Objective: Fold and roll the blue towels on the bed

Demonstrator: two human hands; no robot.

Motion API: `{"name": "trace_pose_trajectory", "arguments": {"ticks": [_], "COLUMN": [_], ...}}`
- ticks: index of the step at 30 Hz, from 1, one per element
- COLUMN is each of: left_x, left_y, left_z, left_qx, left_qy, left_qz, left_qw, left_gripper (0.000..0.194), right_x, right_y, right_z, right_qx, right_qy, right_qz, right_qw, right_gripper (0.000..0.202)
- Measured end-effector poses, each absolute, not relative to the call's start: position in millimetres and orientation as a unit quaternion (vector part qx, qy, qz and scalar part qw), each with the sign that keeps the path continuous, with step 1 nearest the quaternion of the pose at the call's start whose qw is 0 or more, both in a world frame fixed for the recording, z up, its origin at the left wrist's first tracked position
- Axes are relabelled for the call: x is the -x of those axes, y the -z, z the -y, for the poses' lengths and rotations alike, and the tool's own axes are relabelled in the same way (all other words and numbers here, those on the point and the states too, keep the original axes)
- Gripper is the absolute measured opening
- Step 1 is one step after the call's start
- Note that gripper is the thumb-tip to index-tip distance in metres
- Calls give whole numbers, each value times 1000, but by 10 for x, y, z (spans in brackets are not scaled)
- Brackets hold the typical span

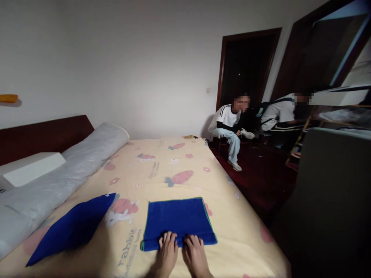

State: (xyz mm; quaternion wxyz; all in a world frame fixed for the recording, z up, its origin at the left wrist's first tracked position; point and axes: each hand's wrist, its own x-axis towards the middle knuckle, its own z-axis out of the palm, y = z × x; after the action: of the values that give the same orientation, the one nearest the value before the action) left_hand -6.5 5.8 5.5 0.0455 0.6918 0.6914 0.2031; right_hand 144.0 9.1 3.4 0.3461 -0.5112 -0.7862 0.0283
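A blue cloth point(178, 216) with green edging lies flat on the bed, its near edge turned over into a narrow fold or roll. My left hand point(168, 247) presses on that fold left of its middle, fingers curled over it. Close beside it, my right hand point(195, 249) grips the same fold in the same way, the two hands slightly apart. My thumbs are mostly hidden. Off to the left lies another blue cloth point(74, 227), set slantwise, with a small white tag at its far corner.
The bed has a cream sheet point(162, 162) printed with carrots and rabbits. A grey rolled mattress or quilt point(87, 162) and a white box point(34, 168) lie along the headboard point(46, 129). Two people sit at the back right. A dark panel point(333, 193) stands right of the bed.
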Motion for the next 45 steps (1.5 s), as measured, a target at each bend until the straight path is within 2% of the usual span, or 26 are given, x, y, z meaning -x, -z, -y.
{"name": "trace_pose_trajectory", "arguments": {"ticks": [6, 10, 15, 18, 24, 27, 30, 34, 36, 41, 45], "left_x": [620, 650, 102, -20, 813, 1070, 851, 291, 216, 870, 1248], "left_y": [-17, -23, -50, -47, -93, -79, -22, 49, 61, 78, 71], "left_z": [30, 84, 17, -50, 4, 74, 69, -37, -84, -43, 20], "left_qx": [-658, -612, -710, -718, -588, -537, -580, -740, -749, -609, -511], "left_qy": [-189, -199, -219, -205, -144, -155, -210, -221, -206, -186, -228], "left_qz": [-729, -763, -669, -666, -794, -822, -777, -634, -630, -766, -812], "left_qw": [-5, -64, 6, 11, -53, -106, -127, -37, -11, -85, -164], "left_gripper": [35, 34, 36, 35, 36, 38, 42, 44, 43, 38, 36], "right_x": [-1954, -2055, -1573, -1452, -2112, -2197, -1860, -1359, -1357, -2016, -2268], "right_y": [88, 125, -38, -40, 215, 237, 124, -64, -96, 24, 78], "right_z": [-189, -201, -138, -159, -341, -333, -258, -236, -307, -563, -586], "right_qx": [523, 556, 482, 478, 551, 558, 526, 433, 433, 572, 619], "right_qy": [-46, -24, -83, -96, -17, -4, -59, -184, -208, -133, -70], "right_qz": [770, 742, 807, 816, 775, 767, 796, 853, 853, 786, 751], "right_qw": [362, 374, 332, 309, 309, 316, 295, 227, 205, 194, 217], "right_gripper": [19, 18, 32, 34, 34, 35, 36, 40, 43, 46, 45]}}
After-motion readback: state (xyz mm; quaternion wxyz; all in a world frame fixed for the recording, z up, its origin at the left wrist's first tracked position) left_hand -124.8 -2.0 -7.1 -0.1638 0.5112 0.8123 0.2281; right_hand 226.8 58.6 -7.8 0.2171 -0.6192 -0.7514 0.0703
